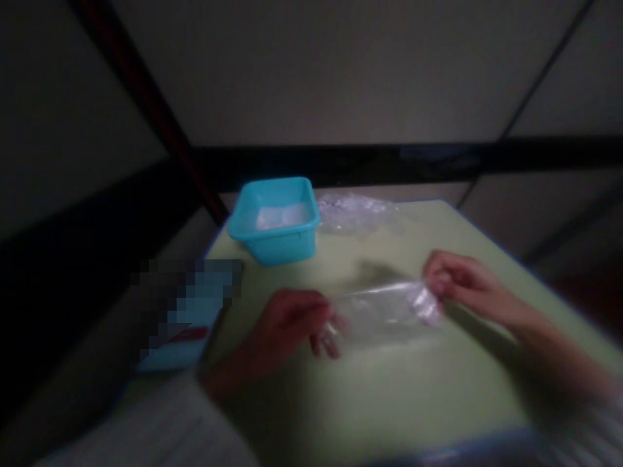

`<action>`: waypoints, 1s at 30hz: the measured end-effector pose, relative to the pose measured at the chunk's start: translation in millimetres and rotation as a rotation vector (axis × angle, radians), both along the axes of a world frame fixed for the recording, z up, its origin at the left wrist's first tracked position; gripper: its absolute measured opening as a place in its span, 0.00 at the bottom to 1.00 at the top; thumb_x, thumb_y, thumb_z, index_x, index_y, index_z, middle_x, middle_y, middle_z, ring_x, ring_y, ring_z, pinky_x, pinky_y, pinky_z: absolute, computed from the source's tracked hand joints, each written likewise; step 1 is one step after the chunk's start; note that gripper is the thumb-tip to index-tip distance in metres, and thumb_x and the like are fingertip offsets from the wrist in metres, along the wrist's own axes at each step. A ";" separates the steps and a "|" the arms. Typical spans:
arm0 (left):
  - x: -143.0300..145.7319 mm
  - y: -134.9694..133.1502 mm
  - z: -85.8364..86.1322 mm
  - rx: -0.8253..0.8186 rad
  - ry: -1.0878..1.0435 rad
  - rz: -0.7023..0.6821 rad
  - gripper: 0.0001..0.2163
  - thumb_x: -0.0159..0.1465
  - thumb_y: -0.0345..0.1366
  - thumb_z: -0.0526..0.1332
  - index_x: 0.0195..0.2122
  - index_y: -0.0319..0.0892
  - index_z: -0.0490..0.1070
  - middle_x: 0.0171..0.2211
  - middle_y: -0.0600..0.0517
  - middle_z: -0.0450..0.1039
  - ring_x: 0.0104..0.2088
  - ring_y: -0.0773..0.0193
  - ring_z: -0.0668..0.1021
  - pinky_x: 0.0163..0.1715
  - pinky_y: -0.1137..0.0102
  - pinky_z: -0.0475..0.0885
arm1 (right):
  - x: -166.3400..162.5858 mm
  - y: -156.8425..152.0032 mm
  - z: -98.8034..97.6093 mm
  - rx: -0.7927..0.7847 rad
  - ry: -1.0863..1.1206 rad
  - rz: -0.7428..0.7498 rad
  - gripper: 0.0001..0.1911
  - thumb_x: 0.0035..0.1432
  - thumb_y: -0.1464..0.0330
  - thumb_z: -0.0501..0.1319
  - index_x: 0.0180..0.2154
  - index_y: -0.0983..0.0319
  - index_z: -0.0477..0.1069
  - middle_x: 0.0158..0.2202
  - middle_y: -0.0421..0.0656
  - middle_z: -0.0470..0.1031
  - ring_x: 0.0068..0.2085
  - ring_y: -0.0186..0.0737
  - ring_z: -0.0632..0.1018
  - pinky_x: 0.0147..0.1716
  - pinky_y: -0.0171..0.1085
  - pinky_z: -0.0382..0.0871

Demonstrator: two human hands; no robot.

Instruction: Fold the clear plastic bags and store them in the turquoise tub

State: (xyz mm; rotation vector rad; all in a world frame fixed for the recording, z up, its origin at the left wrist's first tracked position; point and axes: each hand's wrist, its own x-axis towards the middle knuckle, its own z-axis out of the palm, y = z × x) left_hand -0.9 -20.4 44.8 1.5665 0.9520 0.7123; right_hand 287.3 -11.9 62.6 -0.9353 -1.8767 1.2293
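A clear plastic bag (379, 314) is stretched sideways between my two hands, just over the tabletop. My left hand (296, 318) pinches its left end, with some fingers showing behind the film. At the opposite end, my right hand (455, 282) grips a bunched corner between thumb and fingers. The bag looks flat, and I cannot make out anything inside it. Blur softens its edges and my fingertips.
A turquoise plastic basket (282, 243) stands at the back left of the pale yellow-green table (389, 395), with white sheets (282, 217) inside. Beside it lies a heap of crumpled clear plastic (360, 213). A light-blue item (207, 298), partly pixelated, lies at the left edge.
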 end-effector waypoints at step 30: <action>0.6 30.1 -41.3 -0.154 0.132 0.198 0.34 0.48 0.31 0.63 0.55 0.40 0.51 0.23 0.61 0.68 0.18 0.69 0.74 0.15 0.79 0.62 | -2.6 33.2 -47.8 -0.449 -0.024 -0.144 0.13 0.53 0.61 0.63 0.33 0.63 0.63 0.27 0.43 0.76 0.27 0.35 0.79 0.24 0.33 0.72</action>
